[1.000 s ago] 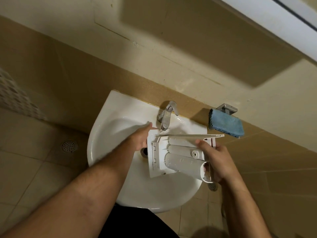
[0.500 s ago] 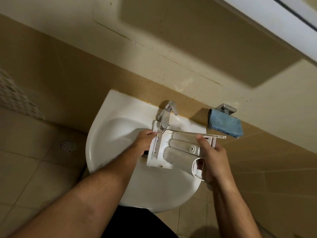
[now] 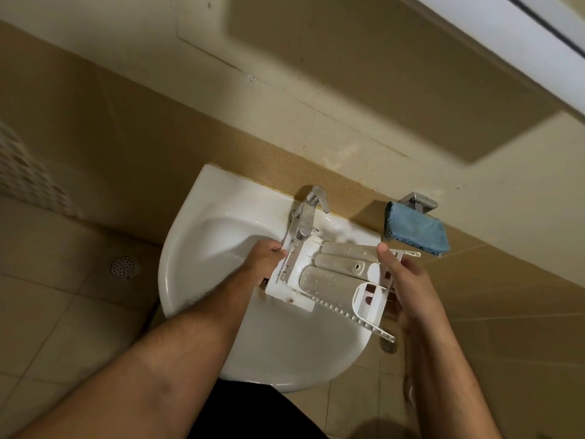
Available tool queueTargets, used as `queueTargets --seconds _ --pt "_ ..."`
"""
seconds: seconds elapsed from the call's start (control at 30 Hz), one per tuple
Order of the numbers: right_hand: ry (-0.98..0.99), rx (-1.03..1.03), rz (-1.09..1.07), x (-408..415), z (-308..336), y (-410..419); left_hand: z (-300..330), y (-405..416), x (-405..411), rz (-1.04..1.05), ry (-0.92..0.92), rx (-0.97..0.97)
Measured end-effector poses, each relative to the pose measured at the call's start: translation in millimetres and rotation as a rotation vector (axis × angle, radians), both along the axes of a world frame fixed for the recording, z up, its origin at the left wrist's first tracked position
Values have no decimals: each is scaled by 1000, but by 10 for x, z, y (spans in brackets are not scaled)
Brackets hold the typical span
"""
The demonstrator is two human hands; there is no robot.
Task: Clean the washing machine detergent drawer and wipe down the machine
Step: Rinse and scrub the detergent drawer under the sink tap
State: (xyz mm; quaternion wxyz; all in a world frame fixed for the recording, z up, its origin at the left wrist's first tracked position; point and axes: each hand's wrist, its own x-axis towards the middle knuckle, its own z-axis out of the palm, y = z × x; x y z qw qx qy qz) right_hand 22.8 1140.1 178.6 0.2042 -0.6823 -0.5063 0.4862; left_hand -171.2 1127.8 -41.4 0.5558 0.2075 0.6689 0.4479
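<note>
No brand, label or writing legible anywhere on the white plastic detergent drawer (image 3: 329, 274). Held over the bowl of the white ceramic washbasin (image 3: 221, 236), underside up, just below the spout of the chrome single-lever tap (image 3: 305, 217). Shows three long rounded grey-white channels side by side, the middle one with a small round hole, plus a curved white loop near the right end and a toothed rail along the near edge that juts past the basin rim. Speckled with droplets or residue on the channels; which of the two, impossible to tell.

Gripped at its left end by the left hand (image 3: 264, 259), fingers curled round the flat front panel, fingertips hidden behind it. Gripped at its right end by the right hand (image 3: 408, 280), thumb laid along the top edge, remaining fingers wrapped under and mostly hidden.

Further out: a folded blue microfibre cloth (image 3: 414, 231) draped on a chrome wall bracket (image 3: 418, 201) to the right of the basin, a round metal floor drain (image 3: 124, 267) in the beige tiled floor to the left, beige wall tiles behind.
</note>
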Motion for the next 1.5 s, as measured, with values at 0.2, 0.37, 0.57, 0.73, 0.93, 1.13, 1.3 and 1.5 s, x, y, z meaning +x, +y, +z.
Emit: queueTargets --seconds 0.2,0.37,0.57,0.73,0.93,1.13,1.3,1.5 --pt "-27 179 149 67 -20 58 -61 13 -44 -41 114 -13" --pt "43 95 189 62 -36 35 -30 42 -145 46 44 10" --pt "110 116 115 21 -33 1 45 -56 -249 71 -259 78" --pt "128 164 -58 -44 -119 -50 -47 -199 -314 89 -407 -43" --pt "120 157 -164 -72 -113 -74 -52 -218 -189 195 -507 -20" --pt "-87 70 117 100 14 -12 5 -86 -136 217 -316 -51" --pt "-143 64 144 174 -19 -3 44 37 -131 267 -331 -20" --pt "-136 179 123 5 -162 -146 -8 -45 -152 317 -388 23"
